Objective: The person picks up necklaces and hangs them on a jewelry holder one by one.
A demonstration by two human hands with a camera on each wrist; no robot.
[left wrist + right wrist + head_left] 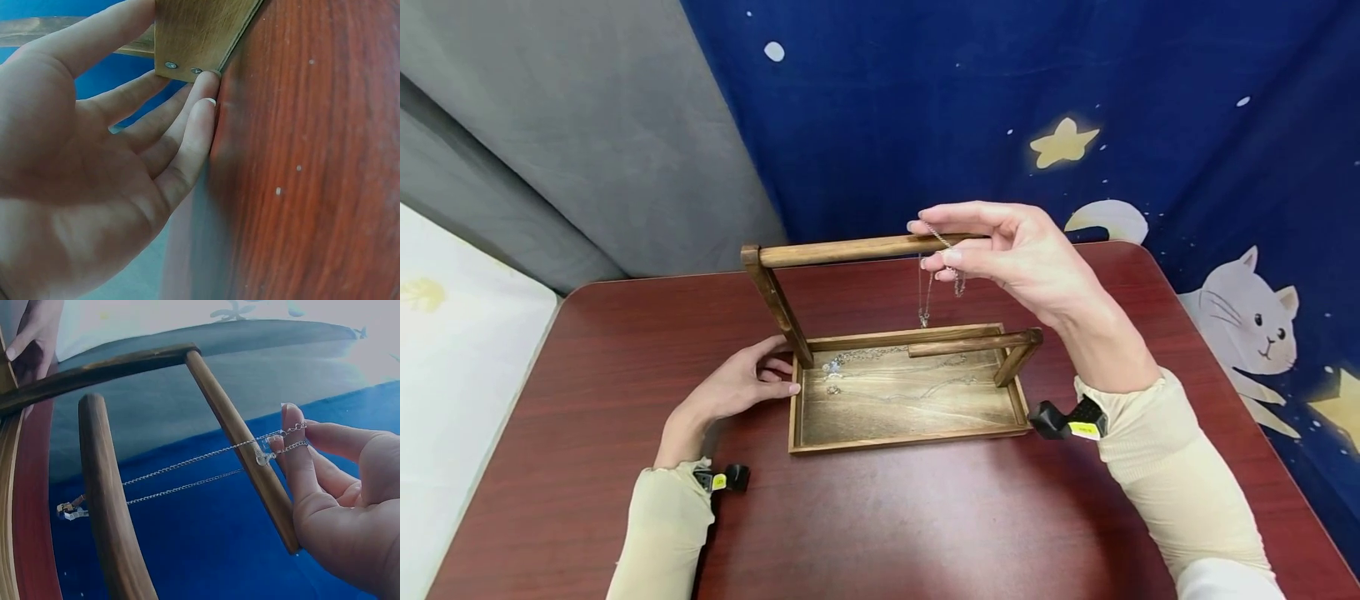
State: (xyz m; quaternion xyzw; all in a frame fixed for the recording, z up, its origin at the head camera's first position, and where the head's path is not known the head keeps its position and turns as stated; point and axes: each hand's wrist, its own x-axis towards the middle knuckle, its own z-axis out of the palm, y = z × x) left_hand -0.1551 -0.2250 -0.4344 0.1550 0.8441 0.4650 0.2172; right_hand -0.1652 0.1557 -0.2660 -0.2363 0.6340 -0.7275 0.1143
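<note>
1. A reddish-brown wooden surface (910,517) carries a shallow wooden tray (910,443).
2. At the tray's left end, the left hand (737,385) touches the wood, its fingers loosely spread.
3. Fine silvery chains (868,357) lie inside the tray.
4. Above it, the right hand (1037,262) pinches a silvery necklace (187,463) beside the taller wooden bar (842,252); its pendant (923,320) dangles.
5. Behind hang grey (625,125) and starry blue curtains (910,125).
</note>
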